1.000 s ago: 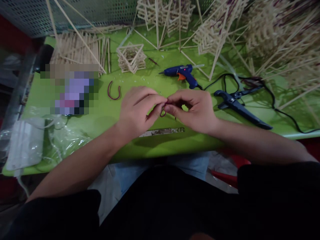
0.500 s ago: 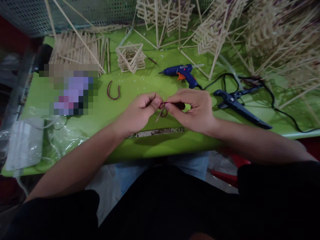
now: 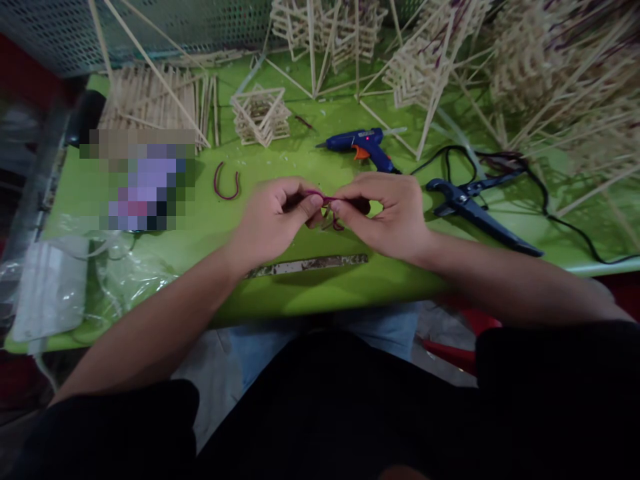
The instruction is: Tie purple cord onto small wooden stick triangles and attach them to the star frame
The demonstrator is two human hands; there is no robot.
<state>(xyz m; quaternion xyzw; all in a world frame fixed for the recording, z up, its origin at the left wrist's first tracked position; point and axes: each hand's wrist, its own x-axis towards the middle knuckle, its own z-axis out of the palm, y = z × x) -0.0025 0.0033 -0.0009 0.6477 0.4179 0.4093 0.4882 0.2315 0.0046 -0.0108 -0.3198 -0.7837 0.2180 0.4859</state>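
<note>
Both of my hands are closed in a pinch above the green table [image 3: 280, 290]. Between them runs a thin purple-red cord [image 3: 327, 199]. My left hand [image 3: 277, 217] grips it on one side, and my right hand [image 3: 387, 213] pinches it close by, with a small loop and a pale strip hanging below the fingertips. How the cord is tied is too small to tell. Under the hands lies a flat, speckled metal strip [image 3: 310, 267]. Another curved piece of dark red cord [image 3: 218, 183] rests to the left of my left hand.
A blue glue gun [image 3: 355, 141] with its light on lies beyond my hands. Dark-handled cutters [image 3: 480, 217] and a black cable are at right. Stick lattices [image 3: 263, 117] and loose bamboo sticks [image 3: 150, 97] stand behind. A white power strip [image 3: 50, 287] and clear plastic lie at left.
My hands have drawn slightly apart, pulling the purple-red cord straighter between the fingertips. The loop beneath them looks smaller and has shifted right.
</note>
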